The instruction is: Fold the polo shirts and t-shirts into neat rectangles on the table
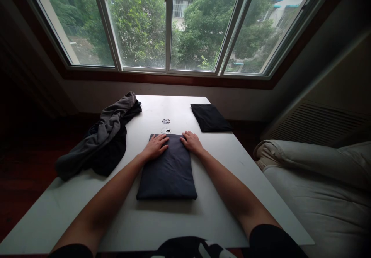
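Observation:
A dark grey-blue folded garment [169, 173] lies flat as a neat rectangle in the middle of the white table [214, 219]. On its far left corner rests my left hand [155, 146], palm down with the fingers stretched out. My right hand [191, 141] lies at the far right corner, its fingers spread over the edge of the cloth. Neither hand grips the fabric. Which kind of garment it is, the folds do not show.
Crumpled grey and black clothes [107, 134] hang over the table's left edge. A black folded garment [210, 117] sits at the far right. Round grommet holes [166, 121] are behind the folded cloth. A pale sofa [315, 180] stands right, and a window [168, 30] is ahead.

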`<state>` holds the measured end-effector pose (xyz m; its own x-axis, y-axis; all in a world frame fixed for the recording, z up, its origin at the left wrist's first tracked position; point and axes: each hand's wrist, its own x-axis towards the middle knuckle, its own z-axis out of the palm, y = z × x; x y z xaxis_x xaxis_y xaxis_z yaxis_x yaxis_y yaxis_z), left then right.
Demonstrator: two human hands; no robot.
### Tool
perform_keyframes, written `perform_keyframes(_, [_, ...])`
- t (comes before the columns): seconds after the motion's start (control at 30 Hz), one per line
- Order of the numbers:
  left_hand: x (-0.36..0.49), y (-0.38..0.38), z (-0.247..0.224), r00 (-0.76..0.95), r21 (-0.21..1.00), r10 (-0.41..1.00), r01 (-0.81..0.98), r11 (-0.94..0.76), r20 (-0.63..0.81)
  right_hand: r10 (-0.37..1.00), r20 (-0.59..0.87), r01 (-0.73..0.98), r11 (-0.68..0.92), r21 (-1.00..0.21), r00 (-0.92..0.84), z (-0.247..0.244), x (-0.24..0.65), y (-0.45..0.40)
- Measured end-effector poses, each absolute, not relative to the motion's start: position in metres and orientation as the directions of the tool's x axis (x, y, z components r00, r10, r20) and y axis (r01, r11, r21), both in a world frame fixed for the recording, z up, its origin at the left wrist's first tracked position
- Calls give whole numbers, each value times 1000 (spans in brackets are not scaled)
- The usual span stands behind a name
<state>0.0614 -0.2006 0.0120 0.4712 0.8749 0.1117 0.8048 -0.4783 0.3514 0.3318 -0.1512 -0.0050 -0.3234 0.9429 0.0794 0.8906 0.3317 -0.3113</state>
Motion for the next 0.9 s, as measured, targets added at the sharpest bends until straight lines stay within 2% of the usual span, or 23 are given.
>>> perform_keyframes(0.27, [34, -185, -5, 259, 360, 958, 888, -287, 123, 949, 158, 881, 312, -355, -273, -13, 327, -159])
perform_keyframes(0.47, [25, -179, -14, 91, 419, 963, 887, -195, 255, 946, 189, 862, 317, -396, -262, -11, 325, -166])
perform_keyframes(0.6, [23, -179, -14, 51, 486, 959, 853, -188, 280, 946, 200, 859, 316, -402, -255, -10, 325, -166])
perform_keyframes(0.8, [13, -184, -9, 26, 645, 973, 744, -173, 231, 949, 223, 850, 301, -432, -222, -8, 325, -162])
perform_keyframes(0.9, [9, -191, -6, 31, 609, 967, 772, -184, 253, 949, 230, 849, 300, -434, -217, -6, 325, -162])
